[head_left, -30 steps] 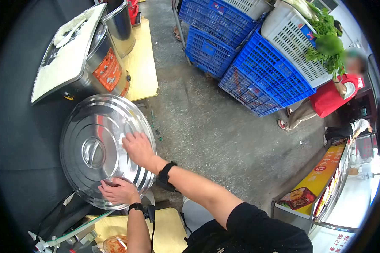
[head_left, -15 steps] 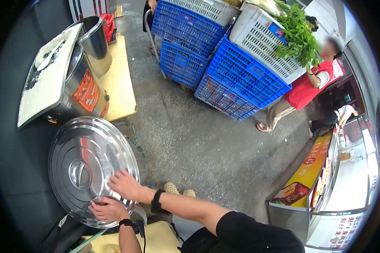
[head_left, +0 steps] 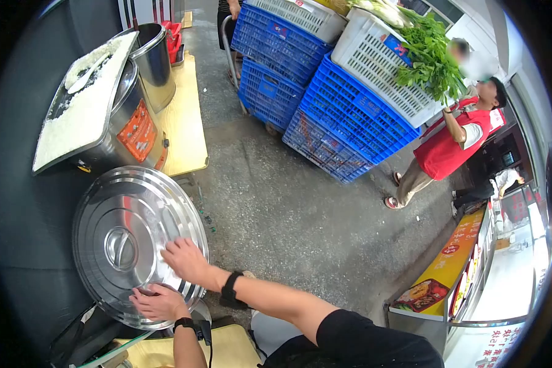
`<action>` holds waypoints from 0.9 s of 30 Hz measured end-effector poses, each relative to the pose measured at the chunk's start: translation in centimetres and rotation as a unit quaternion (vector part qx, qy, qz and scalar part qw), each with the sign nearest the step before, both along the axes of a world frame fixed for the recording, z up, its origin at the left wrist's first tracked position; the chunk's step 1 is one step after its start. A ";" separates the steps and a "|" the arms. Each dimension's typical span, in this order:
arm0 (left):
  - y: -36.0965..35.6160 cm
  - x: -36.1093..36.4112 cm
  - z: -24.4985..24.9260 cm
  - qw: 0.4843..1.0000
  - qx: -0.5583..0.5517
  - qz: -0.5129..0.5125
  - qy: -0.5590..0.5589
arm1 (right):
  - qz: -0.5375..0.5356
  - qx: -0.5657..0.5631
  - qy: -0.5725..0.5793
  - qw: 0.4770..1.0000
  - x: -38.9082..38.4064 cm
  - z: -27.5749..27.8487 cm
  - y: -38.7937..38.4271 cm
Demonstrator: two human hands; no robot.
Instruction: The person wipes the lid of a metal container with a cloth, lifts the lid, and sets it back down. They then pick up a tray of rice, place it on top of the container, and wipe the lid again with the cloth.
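A large round stainless steel lid [head_left: 156, 211] with a recessed centre handle [head_left: 121, 248] lies before me at the lower left. My right hand [head_left: 190, 262] is over its right part, palm down, fingers stretched out. Nearer to me, at the lid's lower edge, my left hand [head_left: 159, 302] has its fingers extended, with a dark band on the wrist. Neither hand holds anything. Whether the palms touch the metal is hard to tell. What lies under the lid is hidden.
A tray of white grains [head_left: 73, 132] with a white spoon rests on a steel pot [head_left: 129, 122] beside a wooden board [head_left: 190, 135]. Blue crates [head_left: 349, 110] topped with leafy greens [head_left: 432, 55] stand ahead, near a person in a red vest [head_left: 454, 141]. A food counter [head_left: 441, 264] is at right.
The view has shifted slightly, moving the pots and lid a little rightward. The person in the red vest stands further right, and another head shows behind the greens. My hands remain over the lid.
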State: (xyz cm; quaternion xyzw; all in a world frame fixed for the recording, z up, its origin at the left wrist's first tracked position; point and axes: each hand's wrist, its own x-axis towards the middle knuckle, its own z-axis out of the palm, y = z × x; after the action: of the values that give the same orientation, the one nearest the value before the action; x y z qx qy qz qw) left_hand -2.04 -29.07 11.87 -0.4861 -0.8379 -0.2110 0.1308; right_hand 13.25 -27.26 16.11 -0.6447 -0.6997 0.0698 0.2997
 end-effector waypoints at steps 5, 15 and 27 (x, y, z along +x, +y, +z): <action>-7.2 0.8 -0.6 1.000 0.003 0.000 -0.009 | 0.061 0.030 0.005 0.998 -0.5 -0.3 -10.5; -26.2 3.4 -0.5 0.999 0.034 -0.011 0.013 | -0.025 0.018 -0.047 0.998 8.6 -0.4 -19.0; -52.7 5.7 3.4 0.997 0.062 0.002 -0.036 | 0.093 0.058 -0.035 0.993 5.4 2.0 -55.0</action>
State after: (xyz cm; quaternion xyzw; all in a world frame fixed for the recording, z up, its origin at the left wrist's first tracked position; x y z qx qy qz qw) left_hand 3.70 -81.79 15.28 -0.4673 -0.8285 -0.2795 0.1308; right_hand 18.65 -82.26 18.14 -0.5606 -0.7694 0.0340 0.3042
